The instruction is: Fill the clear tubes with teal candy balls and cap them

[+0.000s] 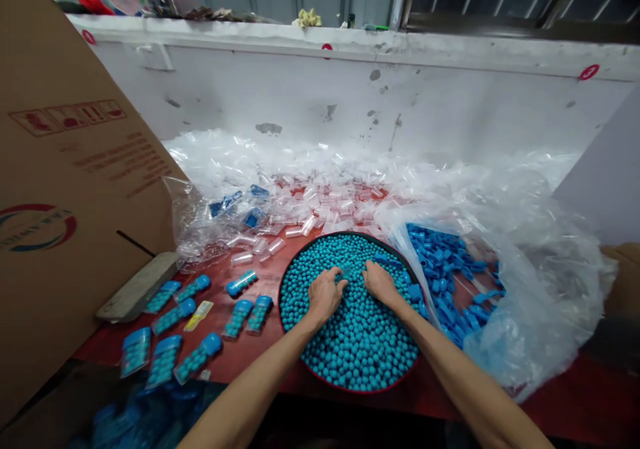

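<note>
A round basin (283, 316) full of small teal balls (357, 356) sits at the table's front edge. My left hand (325, 294) is over the balls, left of the middle, its fingers curled around a small clear container (341, 276) that is partly hidden. To its right, my right hand (380, 281) touches the balls with bent fingertips; whatever it may hold is too small to make out. Several blue caps (415, 294) lie on the balls at the basin's right side. Left of the basin are several filled clear containers with blue caps (259, 314).
Many clear containers (310, 224) lie behind the basin. A plastic bag with blue caps (440, 269) is at the right. At the left stand a cardboard box (75, 169) and a grey block (143, 286). A yellow label (199, 316) lies among the filled containers.
</note>
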Demonstrator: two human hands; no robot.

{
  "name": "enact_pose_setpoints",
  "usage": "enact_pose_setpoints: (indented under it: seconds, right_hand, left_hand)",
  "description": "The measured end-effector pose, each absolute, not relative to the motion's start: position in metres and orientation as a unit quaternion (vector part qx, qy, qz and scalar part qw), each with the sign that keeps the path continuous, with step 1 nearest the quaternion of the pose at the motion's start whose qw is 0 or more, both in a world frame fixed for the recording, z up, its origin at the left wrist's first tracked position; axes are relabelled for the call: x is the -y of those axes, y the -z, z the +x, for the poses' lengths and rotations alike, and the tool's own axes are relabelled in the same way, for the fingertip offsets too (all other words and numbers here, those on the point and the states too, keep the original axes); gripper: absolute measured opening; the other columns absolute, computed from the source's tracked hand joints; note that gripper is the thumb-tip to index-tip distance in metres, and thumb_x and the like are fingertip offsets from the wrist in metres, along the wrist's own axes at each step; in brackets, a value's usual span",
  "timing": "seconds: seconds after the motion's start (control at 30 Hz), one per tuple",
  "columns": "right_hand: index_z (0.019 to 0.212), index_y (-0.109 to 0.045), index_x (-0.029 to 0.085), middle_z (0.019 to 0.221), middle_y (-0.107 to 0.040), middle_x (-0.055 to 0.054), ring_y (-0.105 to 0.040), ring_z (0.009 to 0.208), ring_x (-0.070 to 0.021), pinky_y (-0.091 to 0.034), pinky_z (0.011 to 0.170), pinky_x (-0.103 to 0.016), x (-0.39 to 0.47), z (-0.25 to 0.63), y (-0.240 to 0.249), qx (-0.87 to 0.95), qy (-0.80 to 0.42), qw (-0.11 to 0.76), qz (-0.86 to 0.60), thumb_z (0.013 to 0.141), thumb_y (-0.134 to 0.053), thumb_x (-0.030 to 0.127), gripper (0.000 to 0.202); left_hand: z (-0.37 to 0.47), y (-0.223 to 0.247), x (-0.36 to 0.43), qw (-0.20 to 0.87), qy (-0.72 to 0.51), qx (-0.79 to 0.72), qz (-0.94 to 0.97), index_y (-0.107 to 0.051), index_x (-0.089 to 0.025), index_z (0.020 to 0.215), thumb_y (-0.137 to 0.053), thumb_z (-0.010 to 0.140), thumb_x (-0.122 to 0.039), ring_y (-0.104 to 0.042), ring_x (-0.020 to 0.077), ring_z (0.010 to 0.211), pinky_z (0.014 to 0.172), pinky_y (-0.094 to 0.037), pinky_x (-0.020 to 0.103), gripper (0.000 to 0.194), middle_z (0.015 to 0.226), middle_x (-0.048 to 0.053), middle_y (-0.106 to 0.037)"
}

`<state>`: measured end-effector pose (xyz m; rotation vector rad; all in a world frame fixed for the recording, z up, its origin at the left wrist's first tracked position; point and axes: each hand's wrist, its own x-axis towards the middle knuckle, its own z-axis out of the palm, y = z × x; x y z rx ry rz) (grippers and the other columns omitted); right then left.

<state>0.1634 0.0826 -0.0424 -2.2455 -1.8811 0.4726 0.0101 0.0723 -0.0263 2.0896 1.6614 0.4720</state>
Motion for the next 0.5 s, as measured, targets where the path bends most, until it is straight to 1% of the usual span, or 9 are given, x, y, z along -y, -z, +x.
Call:
enact_pose_setpoints:
  seconds: [0.1,0.2,0.27,0.33,0.4,0.43,0.5]
  right_hand:
    - [0.089,-0.056,0.011,0.088,-0.061,-0.01,-0.056,0.084,-0.0172,-0.04,0.073,-0.025,-0.087,0.17,0.045,0.644,-0.213,0.131,-0.723,0.081,-0.037,0.016,0.021]
    - [0.083,-0.059,0.013,0.074,-0.062,-0.002,-0.057,0.068,-0.0132,-0.042,0.062,-0.021,-0.087,0.171,0.043,0.661,-0.269,0.174,-0.679,0.082,-0.035,0.018,0.025]
    - [0.084,-0.06,0.013,0.069,-0.062,0.0,-0.056,0.061,-0.0121,-0.042,0.058,-0.021,-0.084,0.165,0.039,0.674,-0.295,0.2,-0.647,0.083,-0.034,0.022,0.028]
    - [0.084,-0.061,0.015,0.074,-0.063,0.0,-0.057,0.068,-0.012,-0.043,0.063,-0.021,-0.078,0.158,0.034,0.688,-0.306,0.228,-0.617,0.082,-0.036,0.023,0.026]
    - [0.085,-0.063,0.016,0.081,-0.064,-0.001,-0.057,0.075,-0.0123,-0.042,0.07,-0.021,-0.071,0.155,0.029,0.695,-0.308,0.251,-0.6,0.081,-0.038,0.02,0.025]
    - [0.088,-0.062,0.016,0.082,-0.064,-0.002,-0.057,0.075,-0.0123,-0.042,0.07,-0.022,-0.069,0.156,0.028,0.693,-0.308,0.26,-0.598,0.08,-0.037,0.019,0.027]
    - [0.094,-0.061,0.015,0.082,-0.064,-0.003,-0.057,0.068,-0.0121,-0.044,0.066,-0.022,-0.065,0.162,0.027,0.684,-0.307,0.271,-0.604,0.081,-0.034,0.019,0.03]
  left_hand:
    - [0.009,0.021,-0.068,0.221,-0.162,-0.585,0.763,-0.056,-0.024,0.098,-0.046,0.078,-0.03,-0.055,0.0178,0.083,0.073,-0.037,0.025,0.024,0.09,0.005,-0.059]
    - [0.008,0.019,-0.067,0.236,-0.148,-0.564,0.778,-0.058,-0.024,0.095,-0.046,0.077,-0.027,-0.054,0.0171,0.084,0.074,-0.037,0.025,0.022,0.091,0.004,-0.059]
    - [0.01,0.02,-0.068,0.25,-0.136,-0.549,0.786,-0.059,-0.022,0.089,-0.047,0.075,-0.026,-0.055,0.0176,0.083,0.073,-0.037,0.025,0.019,0.087,0.004,-0.06]
    - [0.011,0.022,-0.07,0.265,-0.127,-0.539,0.789,-0.06,-0.021,0.085,-0.048,0.073,-0.023,-0.056,0.0187,0.08,0.071,-0.038,0.026,0.017,0.084,0.005,-0.062]
    - [0.012,0.025,-0.074,0.281,-0.126,-0.535,0.787,-0.059,-0.02,0.085,-0.047,0.073,-0.022,-0.057,0.0193,0.079,0.07,-0.038,0.027,0.017,0.081,0.006,-0.063]
    - [0.011,0.026,-0.075,0.29,-0.129,-0.533,0.784,-0.059,-0.02,0.086,-0.046,0.073,-0.022,-0.057,0.0191,0.079,0.07,-0.039,0.027,0.018,0.081,0.006,-0.063]
    - [0.01,0.028,-0.079,0.315,-0.137,-0.521,0.782,-0.058,-0.019,0.088,-0.045,0.074,-0.022,-0.057,0.0175,0.077,0.069,-0.039,0.026,0.02,0.08,0.004,-0.063]
